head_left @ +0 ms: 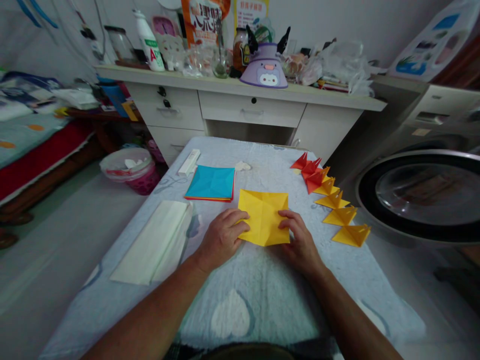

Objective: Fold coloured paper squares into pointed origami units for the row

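Note:
A square sheet of yellow origami paper (263,217) with crease lines is held between my hands, just above the cloth-covered table. My left hand (225,231) pinches its left edge, fingers curled over the front. On the opposite edge, my right hand (299,237) grips with the fingers in front and the thumb hidden. Beyond my left hand lies a stack of square paper (211,182), blue on top with red and yellow edges below. Folded yellow paper pieces (351,235) and red ones (314,175) stand in a row along the table's right side.
A pale folded paper packet (152,245) and a small white box (189,162) lie on the table's left. White drawers (251,106) stand behind it. A washing machine (416,190) with its round door is at right, a pink bucket (131,170) on the floor at left.

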A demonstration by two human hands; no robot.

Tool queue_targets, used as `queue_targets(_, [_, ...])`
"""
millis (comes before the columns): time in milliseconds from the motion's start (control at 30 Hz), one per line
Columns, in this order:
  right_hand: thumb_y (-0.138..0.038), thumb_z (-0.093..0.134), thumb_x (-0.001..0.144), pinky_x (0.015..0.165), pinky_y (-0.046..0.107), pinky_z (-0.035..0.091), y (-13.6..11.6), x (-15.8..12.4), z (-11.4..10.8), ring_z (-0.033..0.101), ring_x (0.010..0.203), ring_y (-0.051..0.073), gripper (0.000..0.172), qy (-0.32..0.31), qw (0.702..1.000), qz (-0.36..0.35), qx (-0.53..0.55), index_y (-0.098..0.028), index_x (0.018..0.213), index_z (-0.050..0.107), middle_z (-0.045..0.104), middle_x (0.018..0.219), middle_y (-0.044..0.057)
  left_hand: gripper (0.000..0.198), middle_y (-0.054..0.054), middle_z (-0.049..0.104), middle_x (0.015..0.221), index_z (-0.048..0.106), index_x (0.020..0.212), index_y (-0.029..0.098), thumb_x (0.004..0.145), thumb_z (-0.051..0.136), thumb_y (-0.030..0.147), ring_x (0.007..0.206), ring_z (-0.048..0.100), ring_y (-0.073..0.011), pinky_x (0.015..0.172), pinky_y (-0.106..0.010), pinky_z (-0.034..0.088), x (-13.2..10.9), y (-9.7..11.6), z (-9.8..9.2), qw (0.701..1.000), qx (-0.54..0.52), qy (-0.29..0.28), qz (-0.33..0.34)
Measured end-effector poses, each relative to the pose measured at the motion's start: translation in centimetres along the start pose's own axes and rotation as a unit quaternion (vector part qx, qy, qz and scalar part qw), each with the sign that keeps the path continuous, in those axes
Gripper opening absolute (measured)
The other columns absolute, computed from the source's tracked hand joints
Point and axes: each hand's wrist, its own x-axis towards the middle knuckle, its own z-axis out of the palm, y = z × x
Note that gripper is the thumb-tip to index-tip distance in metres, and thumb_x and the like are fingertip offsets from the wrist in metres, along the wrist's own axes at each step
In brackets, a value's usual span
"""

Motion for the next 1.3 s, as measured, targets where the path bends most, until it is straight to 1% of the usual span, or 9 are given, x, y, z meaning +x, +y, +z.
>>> queue_targets(167, [-0.011, 0.059, 0.074, 0.108, 0.048, 0.038, 0.1, -0.1, 0.1, 0.032, 0.14, 0.029, 0.039, -0.074, 0.997, 0.008, -0.016, -0.022, 0.109, 0.047, 0.038, 0.144, 0.015, 0.022, -0.006, 0.066, 0.099, 0.063, 0.086, 0.018, 0.077, 0.054, -0.001, 0.097, 0.058, -0.0216, 0.089, -0.038, 0.05, 0.1, 0.2, 0.2, 0.998, 0.039, -0.048, 0.013])
queue_targets(333, [-0.018, 0.062, 0.078, 0.109, 0.054, 0.033, 0.3, -0.4, 0.2, 0.028, 0.141, 0.032, 0.031, -0.075, 0.995, 0.001, -0.069, -0.021, 0.108, 0.054, 0.039, 0.143, 0.015, 0.019, -0.007, 0.062, 0.108, 0.062, 0.091, 0.018, 0.078, 0.059, 0.003, 0.105, 0.055, -0.0232, 0.093, -0.038, 0.049, 0.0, 0.2, 0.4, 0.993, 0.06, -0.097, -0.022])
queue_targets(467, [-0.019, 0.064, 0.079, 0.106, 0.055, 0.034, 0.2, -0.7, 0.1, 0.034, 0.135, 0.032, 0.028, -0.066, 0.993, -0.013, -0.096, -0.022, 0.105, 0.057, 0.042, 0.14, 0.013, 0.021, -0.006, 0.06, 0.11, 0.061, 0.091, 0.018, 0.076, 0.062, 0.004, 0.106, 0.053, -0.0237, 0.093, -0.038, 0.048, -0.1, 0.2, 0.5, 0.992, 0.053, -0.11, -0.036])
queue_targets(567, [-0.015, 0.063, 0.079, 0.104, 0.054, 0.036, 0.3, -0.7, 0.1, 0.037, 0.131, 0.032, 0.02, -0.061, 0.993, -0.018, -0.102, -0.023, 0.098, 0.061, 0.045, 0.137, 0.011, 0.022, -0.006, 0.06, 0.109, 0.06, 0.091, 0.019, 0.075, 0.064, 0.005, 0.106, 0.052, -0.0236, 0.093, -0.039, 0.047, -0.1, 0.1, 0.5, 0.991, 0.043, -0.117, -0.041])
queue_targets(700, [-0.01, 0.06, 0.078, 0.101, 0.052, 0.037, 0.6, -0.6, 0.2, 0.041, 0.126, 0.031, 0.015, -0.056, 0.992, -0.009, -0.108, -0.023, 0.086, 0.062, 0.05, 0.131, 0.01, 0.022, -0.005, 0.06, 0.108, 0.059, 0.09, 0.019, 0.074, 0.066, 0.005, 0.105, 0.052, -0.0232, 0.091, -0.038, 0.045, -0.1, 0.1, 0.5, 0.991, 0.025, -0.124, -0.05])
queue_targets(800, [-0.008, 0.06, 0.077, 0.099, 0.051, 0.038, 0.7, -0.6, 0.1, 0.044, 0.122, 0.03, 0.016, -0.069, 0.992, 0.006, -0.106, -0.022, 0.084, 0.062, 0.053, 0.126, 0.01, 0.019, -0.006, 0.059, 0.11, 0.059, 0.09, 0.02, 0.076, 0.067, 0.009, 0.106, 0.051, -0.0238, 0.09, -0.039, 0.043, -0.1, 0.1, 0.4, 0.99, 0.018, -0.128, -0.054])
queue_targets(967, [-0.009, 0.062, 0.076, 0.096, 0.049, 0.041, 1.2, -0.7, -0.1, 0.048, 0.116, 0.029, 0.023, -0.081, 0.993, 0.026, -0.084, -0.022, 0.095, 0.061, 0.056, 0.119, 0.011, 0.017, -0.005, 0.06, 0.114, 0.061, 0.093, 0.022, 0.079, 0.067, 0.014, 0.109, 0.051, -0.0255, 0.092, -0.043, 0.038, -0.1, 0.3, 0.1, 0.99, 0.022, -0.131, -0.044])
queue_targets(1167, [-0.013, 0.064, 0.073, 0.094, 0.047, 0.042, 1.5, -0.7, -0.3, 0.052, 0.11, 0.03, 0.041, -0.071, 0.994, 0.053, -0.066, -0.021, 0.112, 0.054, 0.06, 0.114, 0.012, 0.013, -0.005, 0.061, 0.108, 0.061, 0.091, 0.021, 0.081, 0.064, 0.014, 0.105, 0.052, -0.0239, 0.091, -0.041, 0.039, 0.0, 0.3, 0.2, 0.988, 0.002, -0.15, -0.026])
queue_targets(1300, [-0.009, 0.061, 0.072, 0.094, 0.046, 0.042, 1.3, -0.7, -0.4, 0.052, 0.11, 0.028, 0.037, -0.07, 0.995, 0.044, -0.053, -0.021, 0.106, 0.054, 0.06, 0.113, 0.011, 0.013, -0.005, 0.061, 0.106, 0.06, 0.089, 0.02, 0.08, 0.064, 0.012, 0.104, 0.052, -0.0231, 0.091, -0.038, 0.041, -0.1, 0.1, 0.5, 0.988, -0.012, -0.152, -0.02])
